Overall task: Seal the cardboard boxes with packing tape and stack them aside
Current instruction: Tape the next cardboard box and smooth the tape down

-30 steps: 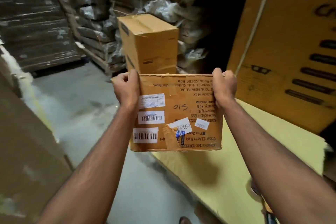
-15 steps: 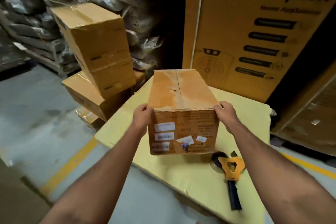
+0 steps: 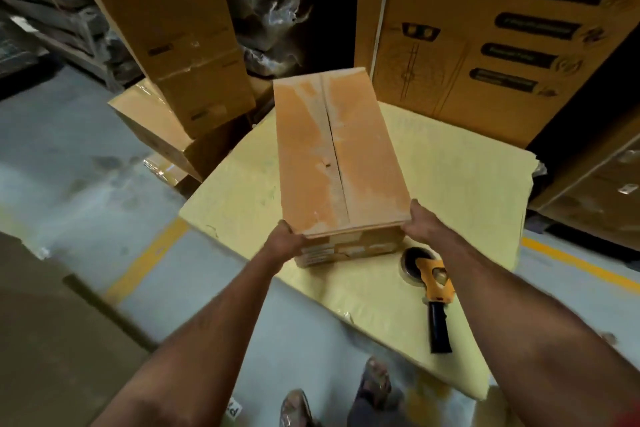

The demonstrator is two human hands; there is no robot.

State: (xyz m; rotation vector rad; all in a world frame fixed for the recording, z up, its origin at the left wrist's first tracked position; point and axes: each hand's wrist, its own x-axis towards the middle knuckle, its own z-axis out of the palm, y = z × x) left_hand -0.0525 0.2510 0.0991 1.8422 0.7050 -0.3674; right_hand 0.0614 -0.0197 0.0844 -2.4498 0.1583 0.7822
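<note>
A person's two hands hold a long cardboard box (image 3: 337, 156) by its near end on a yellow-covered bench (image 3: 450, 177) in a warehouse.

A large printed carton (image 3: 485, 28) stands behind the bench at right; stacked cartons (image 3: 166, 28) lean on the floor at left; the box lies lengthwise away from the camera, its top flaps meeting in an untaped centre seam; the left hand (image 3: 285, 243) grips the near left corner, fingers curled round the edge; the right hand (image 3: 420, 227) grips the near right corner; a yellow tape dispenser (image 3: 431, 288) with a black handle lies on the bench just beside the box, near the right wrist.
</note>
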